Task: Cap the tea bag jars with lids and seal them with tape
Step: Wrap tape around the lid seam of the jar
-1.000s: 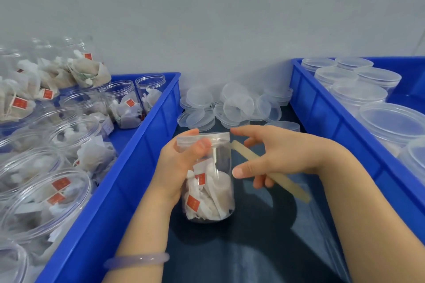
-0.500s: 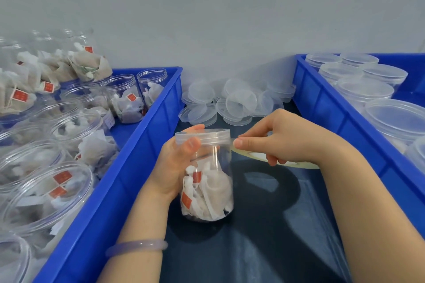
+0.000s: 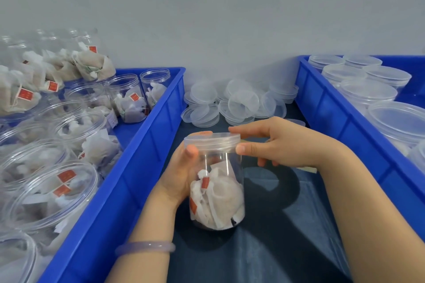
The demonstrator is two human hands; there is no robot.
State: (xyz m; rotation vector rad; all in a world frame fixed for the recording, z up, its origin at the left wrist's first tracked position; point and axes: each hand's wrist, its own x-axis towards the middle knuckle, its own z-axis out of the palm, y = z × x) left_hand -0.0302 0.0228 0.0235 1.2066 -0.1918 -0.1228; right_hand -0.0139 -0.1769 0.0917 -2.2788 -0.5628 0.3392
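While left hand wraps the capped tea bag jar, upright on dark table between left crate and right crate, right hand pinches the lid rim, thumb and forefinger clamped on it.

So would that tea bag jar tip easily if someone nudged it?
Probably light: the jar is clear plastic, only half full of paper tea bags. Tall and narrow, it might tip if nudged near the lid. Its smooth wall looks slippery.
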